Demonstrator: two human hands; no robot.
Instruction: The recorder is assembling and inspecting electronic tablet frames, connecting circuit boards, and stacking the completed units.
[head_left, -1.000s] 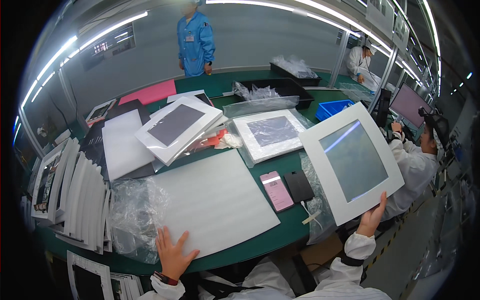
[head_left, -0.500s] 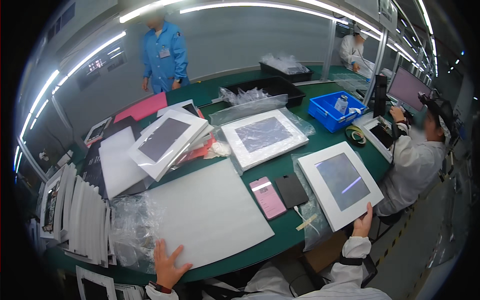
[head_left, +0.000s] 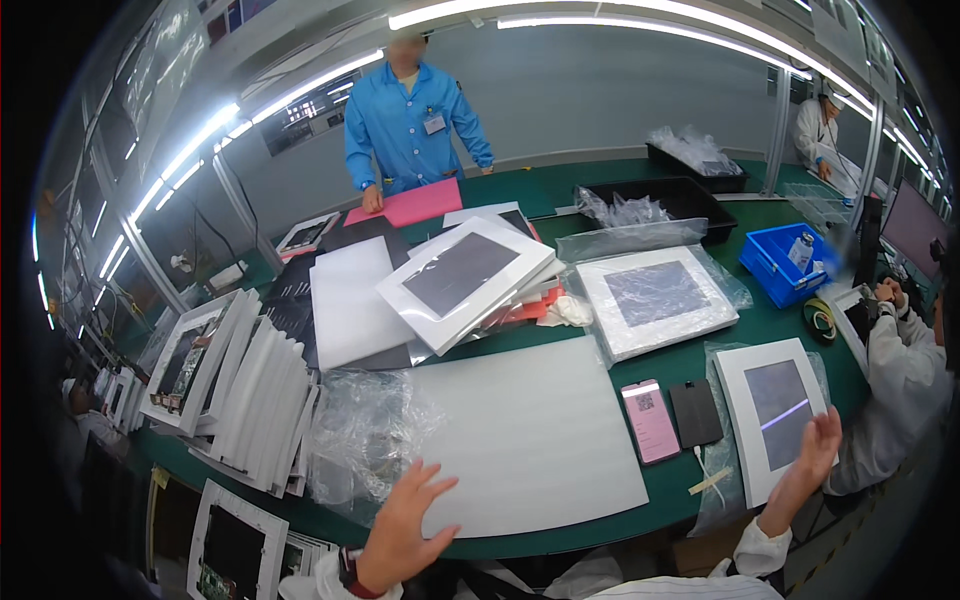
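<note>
My left hand (head_left: 405,525) is open, fingers spread, over the near left edge of a white foam sheet (head_left: 530,440). Crumpled clear plastic wrap (head_left: 365,435) lies beside that hand. On the right, my right hand (head_left: 805,470) is open, its fingers stretched out along the right edge of a white-framed display panel (head_left: 742,400); whether it touches the frame I cannot tell. The panel lies screen up, partly on a clear plastic bag (head_left: 712,500). Between the hands are a pink-screened phone (head_left: 650,422) and a black power bank (head_left: 696,413) with a white cable.
Stacked display panels (head_left: 460,275) and a plastic-wrapped panel (head_left: 655,300) lie farther back. At left stands a row of white frames (head_left: 250,400). A blue bin (head_left: 785,265), tape rolls (head_left: 820,320) and black trays (head_left: 660,205) sit right and behind. A blue-coated person (head_left: 415,130) stands opposite.
The view has swung left. My right hand has come off the panel's lower edge, and the panel now lies flatter. My left hand has lifted from the foam sheet. The blue-coated person's hand reaches the pink sheet.
</note>
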